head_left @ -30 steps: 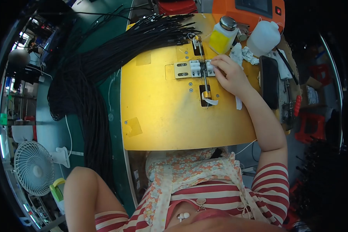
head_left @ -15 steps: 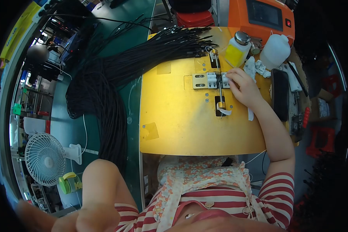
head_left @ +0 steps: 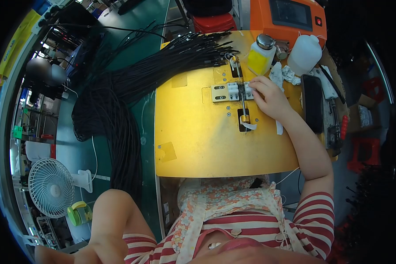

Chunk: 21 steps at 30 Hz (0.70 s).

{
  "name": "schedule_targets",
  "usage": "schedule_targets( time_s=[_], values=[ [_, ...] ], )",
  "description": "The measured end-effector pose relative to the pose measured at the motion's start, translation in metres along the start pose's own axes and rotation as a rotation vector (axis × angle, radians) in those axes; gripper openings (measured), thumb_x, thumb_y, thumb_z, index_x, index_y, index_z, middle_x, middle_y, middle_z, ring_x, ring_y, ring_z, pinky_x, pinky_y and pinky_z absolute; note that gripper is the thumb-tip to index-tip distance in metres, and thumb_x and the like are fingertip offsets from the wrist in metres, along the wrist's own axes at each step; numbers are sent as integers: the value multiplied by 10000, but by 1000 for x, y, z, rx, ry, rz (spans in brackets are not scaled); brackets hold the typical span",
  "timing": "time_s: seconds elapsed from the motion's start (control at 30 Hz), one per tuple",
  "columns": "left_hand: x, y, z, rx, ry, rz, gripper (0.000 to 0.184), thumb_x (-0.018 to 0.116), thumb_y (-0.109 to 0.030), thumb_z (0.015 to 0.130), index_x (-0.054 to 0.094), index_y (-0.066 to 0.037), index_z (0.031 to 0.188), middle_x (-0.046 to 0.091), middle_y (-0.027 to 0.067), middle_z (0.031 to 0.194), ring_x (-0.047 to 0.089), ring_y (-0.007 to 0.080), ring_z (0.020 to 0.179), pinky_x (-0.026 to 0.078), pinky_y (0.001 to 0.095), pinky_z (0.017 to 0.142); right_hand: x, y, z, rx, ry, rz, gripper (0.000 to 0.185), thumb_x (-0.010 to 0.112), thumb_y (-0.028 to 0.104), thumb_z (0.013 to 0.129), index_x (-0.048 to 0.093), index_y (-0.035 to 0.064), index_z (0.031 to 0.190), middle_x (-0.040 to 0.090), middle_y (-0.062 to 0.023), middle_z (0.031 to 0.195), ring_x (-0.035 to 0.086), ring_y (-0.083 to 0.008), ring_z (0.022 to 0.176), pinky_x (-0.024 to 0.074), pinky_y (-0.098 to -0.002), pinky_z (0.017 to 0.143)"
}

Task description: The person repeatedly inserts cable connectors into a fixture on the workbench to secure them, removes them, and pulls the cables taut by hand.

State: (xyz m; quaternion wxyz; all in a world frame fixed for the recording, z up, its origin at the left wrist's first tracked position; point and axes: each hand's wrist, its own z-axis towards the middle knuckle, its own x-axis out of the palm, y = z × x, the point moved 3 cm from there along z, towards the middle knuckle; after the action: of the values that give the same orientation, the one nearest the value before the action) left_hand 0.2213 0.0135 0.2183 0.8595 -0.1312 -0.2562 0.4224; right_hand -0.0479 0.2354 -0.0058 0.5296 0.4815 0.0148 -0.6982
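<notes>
My right hand [head_left: 270, 97] rests at a small metal fixture [head_left: 221, 93] on the yellow work plate [head_left: 189, 145]. Its thumb and index finger are closed at the edge of the right-hand white block [head_left: 249, 91], and the other fingers are curled in. A thin metal rod [head_left: 243, 103] runs across the fixture between two brass-coloured ends. My left arm is bent at the lower left, and my left hand [head_left: 53, 255] lies at the frame's bottom edge, away from the plate. Its fingers are cut off and unclear.
A thick bundle of black cables [head_left: 119, 97] drapes over the green table and onto the plate. Behind the fixture stand a yellow-liquid bottle [head_left: 260, 59], a white bottle [head_left: 304, 55] and an orange machine [head_left: 259, 20]. A phone [head_left: 311, 103] lies right; a fan [head_left: 53, 187] stands left.
My left hand, blurred before, has shifted slightly at the lower left edge. My right hand stays at the white block. The whole view has shifted a little.
</notes>
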Motion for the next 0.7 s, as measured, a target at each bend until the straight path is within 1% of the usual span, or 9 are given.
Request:
schedule_targets(
  time_s=[0.07,0.17,0.27,0.37,0.47,0.53,0.57,0.67,0.7],
  values=[
    [0,3,4,-124,41,33,355,620,-76,870,540,-150,1207,442,18,1252,552,203,784,401,333,596,0,0,0,-1,-8,3,117,592,28,826,620,-15,931,603,-115,957,603,-297,854,491,-367,759],
    [9,0,-5,-120,-78,131,372,613,-67,867,540,-165,1219,467,-2,1218,545,200,779,397,334,580,1,-1,0,5,-5,19,117,592,28,825,620,-15,930,603,-113,954,604,-299,848,492,-370,754],
    [0,-5,-2,-306,113,142,326,587,-92,899,545,-158,1216,468,-22,1252,554,183,793,407,340,614,0,-1,0,-30,-10,-8,112,592,28,824,618,-14,924,601,-114,949,605,-301,842,494,-371,746],
    [-33,-15,2,-192,520,-80,359,541,-129,943,496,-157,1298,454,-31,1340,604,191,933,459,355,791,-1,1,0,0,-8,4,106,592,25,823,616,-15,917,599,-115,946,606,-302,840,497,-372,742],
    [-23,-1,2,-39,63,-2,387,717,-237,854,486,-55,1105,532,117,1062,633,221,837,505,371,734,-1,1,0,-27,-32,-8,102,593,23,822,615,-15,913,599,-116,943,606,-301,837,496,-370,738],
    [-26,-13,-12,124,61,161,520,679,-174,860,380,-47,1265,437,126,1271,586,248,1084,518,373,858,1,0,-1,-28,-33,-3,102,594,24,822,615,-15,914,600,-115,943,605,-301,833,495,-371,736],
    [-20,-11,-18,174,35,205,546,660,-146,866,345,-48,1301,407,120,1311,565,247,1133,517,367,881,1,-1,-1,-24,-29,-3,102,595,24,822,615,-15,914,600,-115,943,605,-300,831,495,-371,734],
    [-13,21,-27,235,172,-13,477,502,-141,971,357,-174,1425,407,-44,1439,550,160,1190,360,358,1056,0,0,0,-11,-19,-4,103,598,28,823,616,-12,916,601,-112,944,604,-300,829,494,-373,731],
    [-14,28,-19,169,257,-26,507,500,-137,972,324,-184,1446,397,-47,1452,523,153,1231,329,362,1091,0,0,-1,-8,-15,-4,100,598,29,823,616,-11,913,600,-111,943,604,-300,829,494,-373,733]
  ],
)
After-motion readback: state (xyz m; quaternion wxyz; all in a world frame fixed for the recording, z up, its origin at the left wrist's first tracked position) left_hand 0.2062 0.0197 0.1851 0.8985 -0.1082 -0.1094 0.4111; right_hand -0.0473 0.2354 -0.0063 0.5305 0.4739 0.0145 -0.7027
